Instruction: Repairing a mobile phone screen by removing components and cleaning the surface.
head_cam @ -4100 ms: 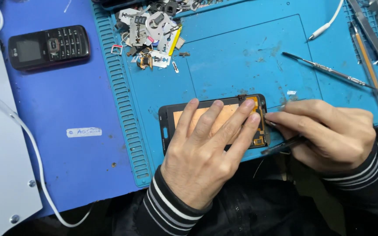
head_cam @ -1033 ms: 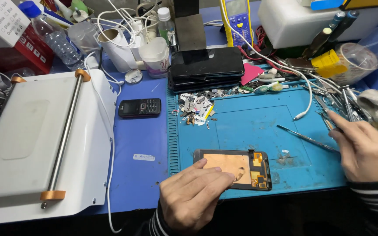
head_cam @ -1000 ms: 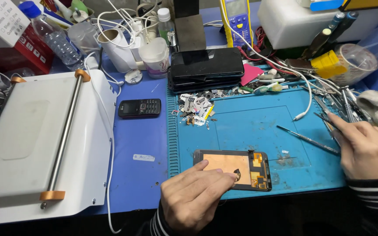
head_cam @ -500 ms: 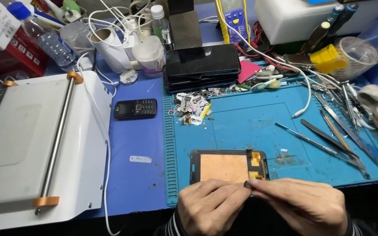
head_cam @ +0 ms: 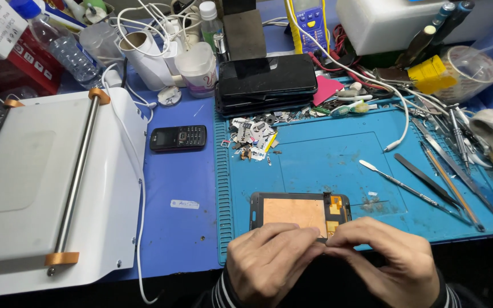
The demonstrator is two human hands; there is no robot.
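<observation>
A phone display assembly [head_cam: 299, 209], a black frame with a copper-coloured back, lies face down near the front edge of the blue work mat [head_cam: 326, 159]. My left hand [head_cam: 272, 263] rests its curled fingers on the assembly's near edge and holds it down. My right hand [head_cam: 392, 259] comes in from the right. Its fingertips are pinched against the left fingertips at the assembly's lower right corner, on a small dark thing that is mostly hidden. Both wrists show striped sleeves.
Metal spudgers, tweezers and screwdrivers [head_cam: 429, 182] lie on the mat's right side. A pile of small parts [head_cam: 252, 137] sits at its back left. A black keypad phone [head_cam: 178, 138], a white machine [head_cam: 47, 182], stacked black phones [head_cam: 266, 82], bottles and cables crowd the rest.
My right hand has come back from the tools on the right and met my left hand at the assembly's near edge. The left hand slid slightly toward me.
</observation>
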